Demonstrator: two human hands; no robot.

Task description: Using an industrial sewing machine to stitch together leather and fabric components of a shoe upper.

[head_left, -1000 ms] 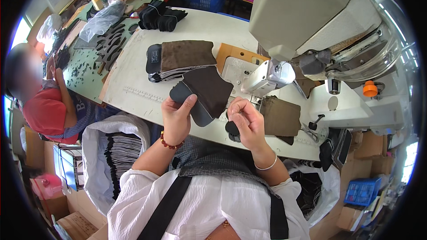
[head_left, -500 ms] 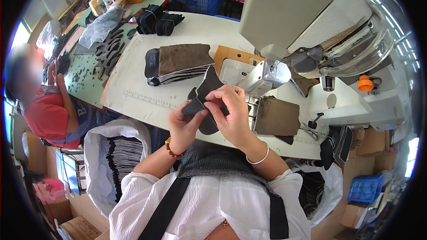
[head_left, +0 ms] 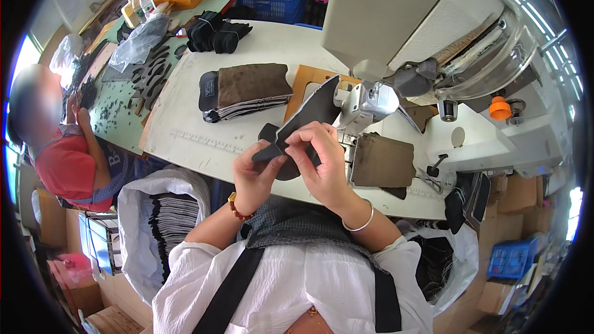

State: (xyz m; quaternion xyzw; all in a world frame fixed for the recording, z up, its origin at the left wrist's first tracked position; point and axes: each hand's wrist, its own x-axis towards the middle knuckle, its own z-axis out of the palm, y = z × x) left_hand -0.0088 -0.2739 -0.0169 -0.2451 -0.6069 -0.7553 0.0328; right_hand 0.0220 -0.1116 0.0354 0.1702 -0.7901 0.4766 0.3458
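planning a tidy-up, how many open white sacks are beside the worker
2: one white sack to the left, with dark-edged pieces stacked inside; another white sack to the right, with dark scraps in it. Others may be hidden under the table.

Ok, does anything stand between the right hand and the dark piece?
Nothing visible: the right hand pinches the dark piece directly, and the left hand holds it too. The sewing machine stands beyond, to the right, not between.

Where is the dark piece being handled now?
In the head view, the dark piece is near centre, in the left hand and right hand, between the brown-topped stack on the left and silver machine part on the right.
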